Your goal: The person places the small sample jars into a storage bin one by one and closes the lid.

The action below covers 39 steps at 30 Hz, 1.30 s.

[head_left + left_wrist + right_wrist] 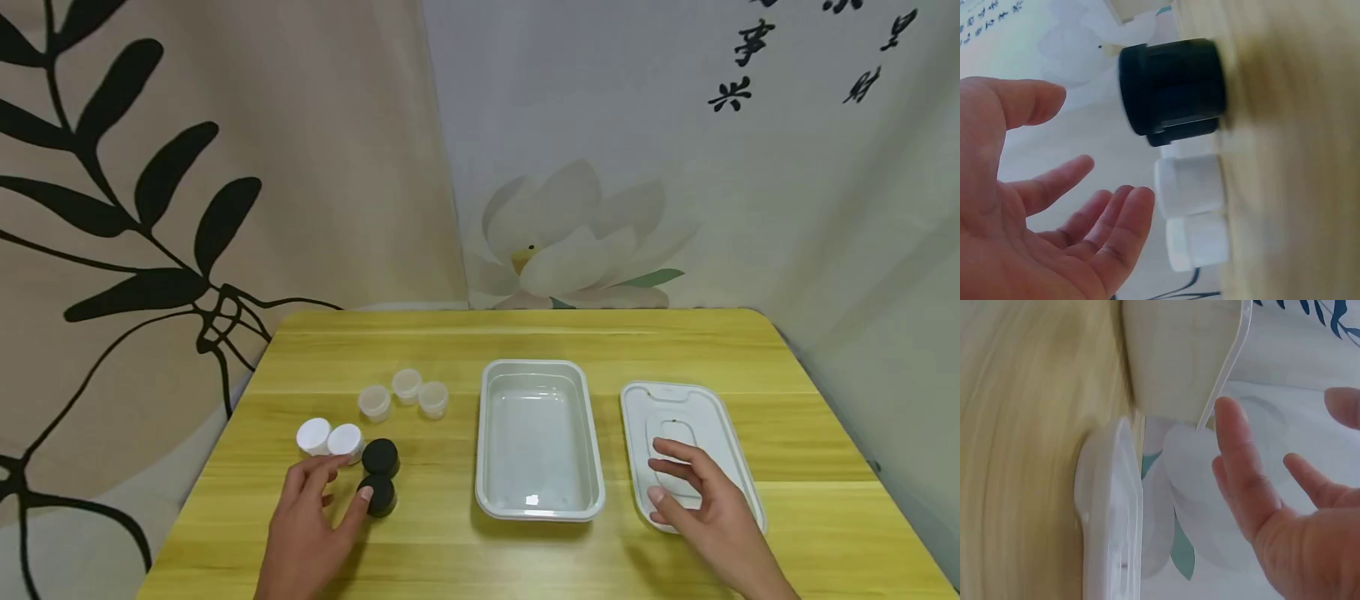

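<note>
Two black jars (380, 457): standing one behind the other on the worktop (435, 554), close together, just right of the left hand (309, 523); the front one is nearest the thumb.
White jars (346, 440): a pair side by side beyond the fingers of that hand, the right one just beside the rear black jar.
Left hand: spread, thumb well parted from the fingers, holding nothing; the left wrist view shows a gap between thumb and black jars, one fingertip just beside a white jar.
Grip: this looks like a reach for the front black jar; thumb and fingers would do best on opposite sides, low on its wall, palm kept level.
Neighbours: lifting straight up, rather than dragging, should spare the other jars a knock.
Clear pots (374, 402): three in a loose group behind, out of the way.
Box (540, 514): upright, open-topped, between jars and lid (663, 400); anything carried across should clear its rim.
Lid: flat on the worktop, apart from the box.
Right hand (705, 506): above the lid, fingers spread, holding nothing; ready to steady the box if needed.
</note>
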### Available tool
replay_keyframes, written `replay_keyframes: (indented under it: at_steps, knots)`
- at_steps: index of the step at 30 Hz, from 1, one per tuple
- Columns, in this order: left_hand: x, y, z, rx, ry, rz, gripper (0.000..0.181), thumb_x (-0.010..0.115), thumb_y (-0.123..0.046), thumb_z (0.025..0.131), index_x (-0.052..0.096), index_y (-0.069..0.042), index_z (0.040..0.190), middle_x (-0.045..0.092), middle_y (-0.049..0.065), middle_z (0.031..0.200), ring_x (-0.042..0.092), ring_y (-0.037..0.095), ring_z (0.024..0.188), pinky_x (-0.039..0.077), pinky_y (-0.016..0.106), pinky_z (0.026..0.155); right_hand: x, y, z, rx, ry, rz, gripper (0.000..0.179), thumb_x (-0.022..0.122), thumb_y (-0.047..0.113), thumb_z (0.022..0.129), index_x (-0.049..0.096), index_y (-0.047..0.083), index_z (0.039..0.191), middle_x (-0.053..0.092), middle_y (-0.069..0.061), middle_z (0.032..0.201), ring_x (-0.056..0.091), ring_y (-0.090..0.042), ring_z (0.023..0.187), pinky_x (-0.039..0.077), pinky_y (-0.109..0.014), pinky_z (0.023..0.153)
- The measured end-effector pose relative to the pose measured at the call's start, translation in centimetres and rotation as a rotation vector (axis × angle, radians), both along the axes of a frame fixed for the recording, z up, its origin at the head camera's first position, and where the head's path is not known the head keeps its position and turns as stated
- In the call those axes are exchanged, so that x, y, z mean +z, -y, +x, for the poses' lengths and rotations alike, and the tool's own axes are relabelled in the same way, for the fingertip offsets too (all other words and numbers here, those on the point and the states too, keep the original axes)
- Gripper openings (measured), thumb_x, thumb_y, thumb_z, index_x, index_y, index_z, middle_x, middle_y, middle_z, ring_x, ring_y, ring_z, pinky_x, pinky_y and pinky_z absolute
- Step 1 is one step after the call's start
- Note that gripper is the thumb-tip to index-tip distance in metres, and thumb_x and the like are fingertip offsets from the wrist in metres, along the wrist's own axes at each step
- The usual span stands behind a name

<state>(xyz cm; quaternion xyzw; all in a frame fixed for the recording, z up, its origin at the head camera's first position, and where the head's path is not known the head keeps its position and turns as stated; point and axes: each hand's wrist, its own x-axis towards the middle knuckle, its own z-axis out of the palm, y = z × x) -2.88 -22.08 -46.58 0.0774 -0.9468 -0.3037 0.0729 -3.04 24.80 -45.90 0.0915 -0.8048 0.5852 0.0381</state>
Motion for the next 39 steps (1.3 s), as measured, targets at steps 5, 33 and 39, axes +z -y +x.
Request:
replay_keyframes:
  at_steps: [5, 33, 39]
  knots:
    - [-0.8, 0.0, -0.3, 0.016, 0.0, 0.093, 0.046, 0.077, -0.03, 0.098, 0.063, -0.015, 0.139, 0.05, 0.011, 0.141, 0.06, 0.03, 0.119, 0.062, 0.043, 0.09, -0.2, 0.8, -0.4, 0.059, 0.05, -0.117, 0.053, 0.063, -0.005, 0.102, 0.047, 0.005, 0.152, 0.056, 0.009, 0.146, 0.059, 0.0, 0.131, 0.066, -0.043, 0.072]
    - [-2.6, 0.8, -1.5, 0.055, 0.238, 0.499, 0.068, 0.089, -0.025, 0.088, 0.056, -0.012, 0.146, 0.052, 0.015, 0.154, 0.057, 0.04, 0.139, 0.062, 0.034, 0.094, -3.9, 6.5, -0.2, 0.158, 0.32, -0.562, 0.075, 0.06, -0.005, 0.101, 0.024, 0.009, 0.165, 0.04, 0.008, 0.164, 0.061, -0.018, 0.133, 0.062, -0.05, 0.092]
    - [-2.6, 1.1, -1.5, 0.029, 0.259, 0.574, 0.072, 0.094, -0.026, 0.082, 0.058, -0.012, 0.143, 0.053, 0.014, 0.155, 0.057, 0.036, 0.14, 0.061, 0.03, 0.096, -4.3, 6.9, 0.1, 0.146, 0.321, -0.614, 0.076, 0.058, -0.006, 0.101, 0.021, 0.009, 0.166, 0.038, 0.007, 0.164, 0.06, -0.016, 0.136, 0.06, -0.052, 0.095]
